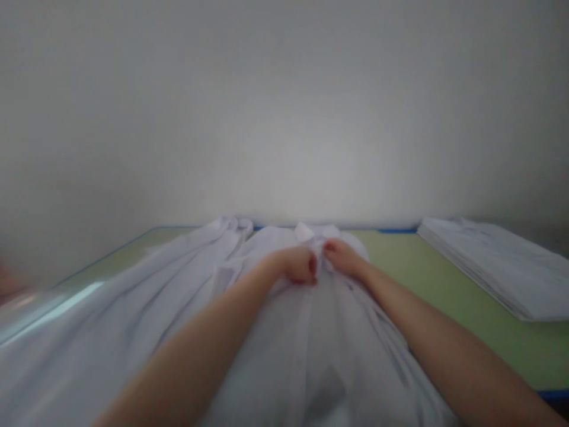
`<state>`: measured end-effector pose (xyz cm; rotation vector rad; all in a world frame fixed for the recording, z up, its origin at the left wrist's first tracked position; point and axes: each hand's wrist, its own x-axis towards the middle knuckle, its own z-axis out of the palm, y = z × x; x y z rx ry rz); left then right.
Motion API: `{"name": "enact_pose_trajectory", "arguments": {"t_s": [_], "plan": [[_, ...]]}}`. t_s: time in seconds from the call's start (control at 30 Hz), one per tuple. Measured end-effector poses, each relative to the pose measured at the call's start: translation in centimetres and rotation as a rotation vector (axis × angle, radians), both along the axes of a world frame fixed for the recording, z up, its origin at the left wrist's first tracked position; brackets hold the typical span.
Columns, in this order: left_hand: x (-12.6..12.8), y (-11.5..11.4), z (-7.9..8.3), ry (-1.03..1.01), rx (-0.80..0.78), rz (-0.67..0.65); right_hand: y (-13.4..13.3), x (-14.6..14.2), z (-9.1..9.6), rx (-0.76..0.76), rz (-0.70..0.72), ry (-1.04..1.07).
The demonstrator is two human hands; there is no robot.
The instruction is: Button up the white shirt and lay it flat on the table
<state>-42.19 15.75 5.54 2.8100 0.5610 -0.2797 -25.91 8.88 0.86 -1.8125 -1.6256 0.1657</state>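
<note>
The garment (271,367) lies on the tabletop (400,267), collar (306,233) toward the far edge; left hand (302,265) and right hand (343,257), each grip pinching cloth near it, seemingly keep the front together.

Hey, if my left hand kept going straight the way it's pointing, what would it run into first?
Your left hand would likely meet your right hand, just across the white garment there, though blur leaves their exact depth unclear.

Prob. a garment workrm: green tabletop (395,264) w/ white garments (271,350) & folded stack (502,267).
</note>
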Motion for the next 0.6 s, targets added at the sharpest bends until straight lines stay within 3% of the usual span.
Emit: {"name": "enact_pose_trajectory", "arguments": {"t_s": [0.23,0.43,0.6], "plan": [[-1.3,-1.8,1.5,0.121,0.170,-0.083,-3.1,-0.2,3.1,-0.347,0.168,-0.219],[-3.3,-5.8,2.0,0.092,0.329,-0.105,-6.9,0.7,4.9,-0.463,0.036,-0.448],[-3.9,-6.5,0.9,-0.018,0.405,-0.069,-9.2,2.0,4.9,-0.439,-0.011,-0.502]]}}
